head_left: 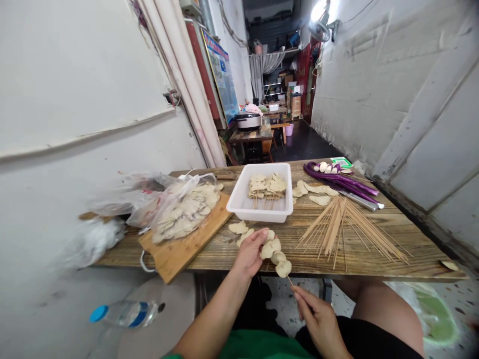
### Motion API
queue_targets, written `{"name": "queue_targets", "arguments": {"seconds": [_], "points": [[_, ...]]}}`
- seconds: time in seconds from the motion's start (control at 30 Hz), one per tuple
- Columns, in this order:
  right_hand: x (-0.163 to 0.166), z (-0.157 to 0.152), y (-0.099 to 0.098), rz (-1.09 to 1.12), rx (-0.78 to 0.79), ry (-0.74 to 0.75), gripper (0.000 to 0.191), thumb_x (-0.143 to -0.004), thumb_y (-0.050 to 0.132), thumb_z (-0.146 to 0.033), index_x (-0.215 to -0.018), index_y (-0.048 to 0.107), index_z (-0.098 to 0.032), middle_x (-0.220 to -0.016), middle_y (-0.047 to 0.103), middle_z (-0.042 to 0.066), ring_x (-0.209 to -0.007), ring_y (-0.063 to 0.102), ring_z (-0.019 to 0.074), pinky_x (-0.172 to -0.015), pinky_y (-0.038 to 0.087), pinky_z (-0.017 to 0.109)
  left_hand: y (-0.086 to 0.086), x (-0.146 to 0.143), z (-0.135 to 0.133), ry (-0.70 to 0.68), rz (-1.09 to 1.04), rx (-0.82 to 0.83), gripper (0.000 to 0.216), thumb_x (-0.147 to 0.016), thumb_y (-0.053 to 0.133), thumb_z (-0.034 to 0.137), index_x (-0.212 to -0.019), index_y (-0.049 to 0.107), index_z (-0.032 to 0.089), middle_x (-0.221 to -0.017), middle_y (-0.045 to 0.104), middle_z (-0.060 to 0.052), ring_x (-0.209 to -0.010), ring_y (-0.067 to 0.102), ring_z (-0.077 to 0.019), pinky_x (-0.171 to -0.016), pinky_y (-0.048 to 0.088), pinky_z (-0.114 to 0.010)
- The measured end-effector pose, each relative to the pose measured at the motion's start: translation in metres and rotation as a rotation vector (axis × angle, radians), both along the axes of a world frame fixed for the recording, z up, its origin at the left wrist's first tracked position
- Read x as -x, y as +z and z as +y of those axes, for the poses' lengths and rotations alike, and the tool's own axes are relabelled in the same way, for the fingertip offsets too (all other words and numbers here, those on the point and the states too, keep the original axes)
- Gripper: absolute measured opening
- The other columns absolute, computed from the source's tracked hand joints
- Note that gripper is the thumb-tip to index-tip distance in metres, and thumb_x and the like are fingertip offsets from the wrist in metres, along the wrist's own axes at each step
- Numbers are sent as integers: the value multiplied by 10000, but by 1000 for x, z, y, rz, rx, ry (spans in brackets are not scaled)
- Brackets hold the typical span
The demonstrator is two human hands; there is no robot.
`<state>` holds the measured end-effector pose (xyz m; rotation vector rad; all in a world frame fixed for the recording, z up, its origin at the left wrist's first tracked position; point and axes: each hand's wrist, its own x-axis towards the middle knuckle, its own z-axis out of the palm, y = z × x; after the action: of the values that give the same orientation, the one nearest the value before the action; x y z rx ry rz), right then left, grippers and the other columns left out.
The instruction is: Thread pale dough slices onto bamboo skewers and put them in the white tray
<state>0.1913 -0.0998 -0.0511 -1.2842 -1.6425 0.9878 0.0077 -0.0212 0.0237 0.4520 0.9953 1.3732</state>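
The right hand [318, 319] pinches a thin, light-brown wooden skewer [290, 282] in its fingers. Just beyond, the left hand's [250, 253] fingers grip pale, flat slices [283, 269] threaded on it, at the brown wooden worktop's [299, 232] near edge. Farther stands a white, rectangular plastic tub [258, 215].

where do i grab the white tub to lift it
Likely best by the rim of the white tub, a hand at each of its left and right sides, coming from outside: it sits upright with a protruding rim, and loaded skewers lie inside.
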Motion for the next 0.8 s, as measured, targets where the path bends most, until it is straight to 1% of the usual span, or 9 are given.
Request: {"name": "queue_targets", "arguments": {"seconds": [0.13,0.3,0.47,0.57,0.6,0.67,0.73,0.77,0.8], "points": [[0,-1,2,-24,-8,-20,470,-832,470,-581,-928,763,-227,-487,661,30,-473,637,186,-477,539,226,-7,-2,2,12,62,-27,295,-620,769,325,-776,665,98,-718,670,-59,-665,615,-145,-662,472,-259],[1,0,0,-68,-41,-15,509,-842,438,-595,-946,758,-213,-535,694,53,-486,652,194,-471,541,229,-12,-8,0,59,63,-18,286,-603,771,314,-749,661,94,-719,672,-62,-646,607,-139,-638,465,-248],[2,-1,-5,-93,-46,-13,512,-869,403,-563,-978,747,-200,-549,691,60,-461,627,191,-448,517,234,-17,-13,2,74,34,37,311,-600,774,321,-773,640,101,-724,669,-59,-626,606,-134,-608,468,-245],[3,1,-2,-74,-8,-12,490,-862,427,-545,-985,741,-189,-575,682,62,-468,605,189,-448,495,242,-19,-12,5,44,55,57,357,-668,715,403,-852,638,107,-774,672,-74,-681,624,-158,-640,486,-273],[3,2,-1,-49,18,-13,482,-852,444,-545,-981,739,-186,-569,672,59,-475,598,190,-454,488,245,-20,-11,5,58,103,51,373,-692,692,421,-899,636,116,-820,677,-83,-726,633,-171,-675,493,-289],[4,5,0,43,109,-21,478,-822,484,-555,-958,737,-172,-525,627,42,-475,569,185,-467,469,253,-21,-9,1,159,304,-21,377,-721,669,402,-997,627,149,-971,670,-98,-881,631,-199,-800,484,-329],[6,8,-1,142,214,-19,491,-791,512,-568,-932,727,-151,-475,566,14,-463,533,171,-473,445,255,-23,-4,-6,266,625,-193,324,-751,647,338,-1041,635,192,-1132,626,-93,-1073,565,-217,-964,401,-359],[7,10,-1,182,259,-14,494,-778,523,-570,-922,719,-141,-465,544,1,-462,520,162,-474,435,252,-24,-1,-9,276,797,-302,288,-775,621,309,-1045,645,213,-1176,608,-82,-1143,520,-219,-1026,342,-369],[9,11,-2,210,298,-4,493,-769,533,-568,-918,708,-132,-457,528,-12,-453,507,150,-468,424,244,-25,3,-12,237,962,-409,266,-801,584,289,-1052,651,231,-1201,598,-73,-1193,480,-221,-1068,286,-382]]}}
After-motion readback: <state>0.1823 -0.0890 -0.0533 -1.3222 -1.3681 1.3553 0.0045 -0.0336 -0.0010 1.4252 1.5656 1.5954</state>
